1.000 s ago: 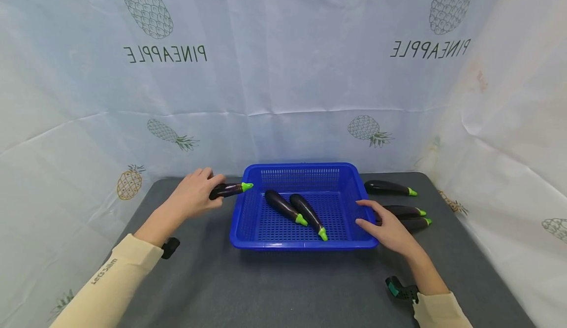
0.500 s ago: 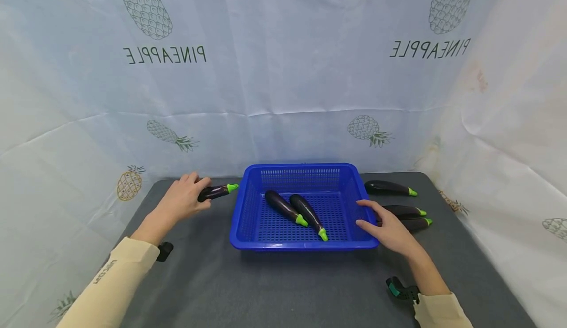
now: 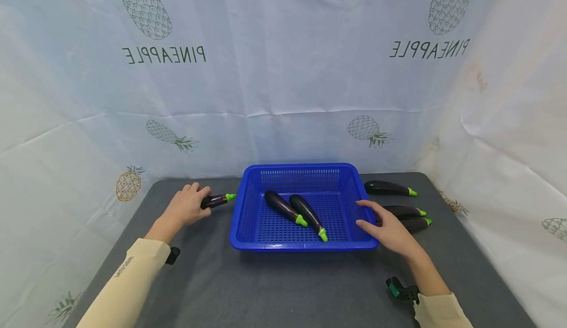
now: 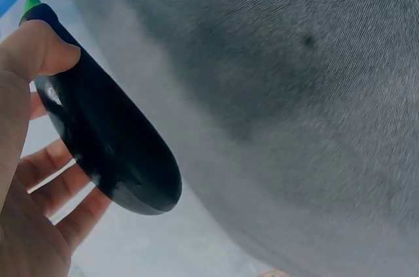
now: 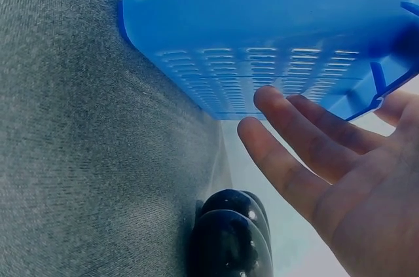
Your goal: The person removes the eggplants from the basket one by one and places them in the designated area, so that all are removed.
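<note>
While a pineapple-printed sheet [image 3: 301, 82] forms the backdrop, its upper motifs cut off, a dark grey table [image 3: 283, 288] extends below it, past the near edge of the head view. On it stands a blue perforated basket [image 3: 303, 246]. The right hand [image 3: 390, 227] lies at the basket's right rim, loosely bent digits on either side; whether they pinch it cannot be told. The left hand [image 3: 185, 206], thumb opposed to fingers, grips the held eggplant [image 3: 213, 201] just left of the basket; contact with the table is unclear. Two loose eggplants [image 3: 308, 216] lie slanted inside the basket; of three outer eggplants [image 3: 387, 188] at right, two are partly hidden. The held eggplant's blunt end, concealed in the head view, shows from the left wrist. Its long axis runs nearly crosswise, tip toward the basket. The skin is glossy purple-black, tapering to a bright green stem [image 3: 231, 197].
</note>
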Action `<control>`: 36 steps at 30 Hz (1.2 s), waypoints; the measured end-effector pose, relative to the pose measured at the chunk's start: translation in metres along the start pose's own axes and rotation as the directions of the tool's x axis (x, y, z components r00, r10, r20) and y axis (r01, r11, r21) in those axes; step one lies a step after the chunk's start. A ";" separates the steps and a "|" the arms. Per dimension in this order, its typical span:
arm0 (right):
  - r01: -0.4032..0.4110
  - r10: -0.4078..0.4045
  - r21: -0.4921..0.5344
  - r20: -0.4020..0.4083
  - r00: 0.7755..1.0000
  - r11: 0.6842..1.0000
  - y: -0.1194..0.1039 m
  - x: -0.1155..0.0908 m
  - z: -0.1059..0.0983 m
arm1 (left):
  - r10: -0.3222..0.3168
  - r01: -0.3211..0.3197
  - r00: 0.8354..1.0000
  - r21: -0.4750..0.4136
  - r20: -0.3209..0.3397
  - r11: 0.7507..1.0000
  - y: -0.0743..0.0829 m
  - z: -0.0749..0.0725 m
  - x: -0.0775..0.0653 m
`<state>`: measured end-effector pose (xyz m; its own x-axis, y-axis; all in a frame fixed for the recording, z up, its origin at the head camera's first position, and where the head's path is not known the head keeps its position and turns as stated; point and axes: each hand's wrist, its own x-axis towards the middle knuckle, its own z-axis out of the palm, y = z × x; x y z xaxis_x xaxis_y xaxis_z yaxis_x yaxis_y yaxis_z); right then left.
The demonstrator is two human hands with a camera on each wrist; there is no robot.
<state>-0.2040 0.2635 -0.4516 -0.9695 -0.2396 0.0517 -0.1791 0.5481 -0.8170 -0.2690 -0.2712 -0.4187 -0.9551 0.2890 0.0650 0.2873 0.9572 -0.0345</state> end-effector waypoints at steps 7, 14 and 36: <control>0.006 -0.006 -0.004 -0.005 1.000 1.000 0.001 0.000 0.001 | 0.006 -0.007 0.999 0.013 0.048 1.000 0.001 0.019 0.005; 0.008 -0.008 -0.010 -0.014 1.000 1.000 0.001 0.000 0.001 | 0.013 -0.013 0.999 0.007 0.050 1.000 0.003 0.031 0.008; -0.010 0.009 -0.018 -0.014 1.000 1.000 0.001 0.001 0.001 | -0.003 0.007 0.995 -0.045 0.096 0.999 0.015 0.028 0.009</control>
<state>-0.2050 0.2626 -0.4531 -0.9735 -0.2228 0.0523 -0.1726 0.5647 -0.8070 -0.2752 -0.2548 -0.4469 -0.9584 0.2839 -0.0314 0.2836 0.9589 0.0109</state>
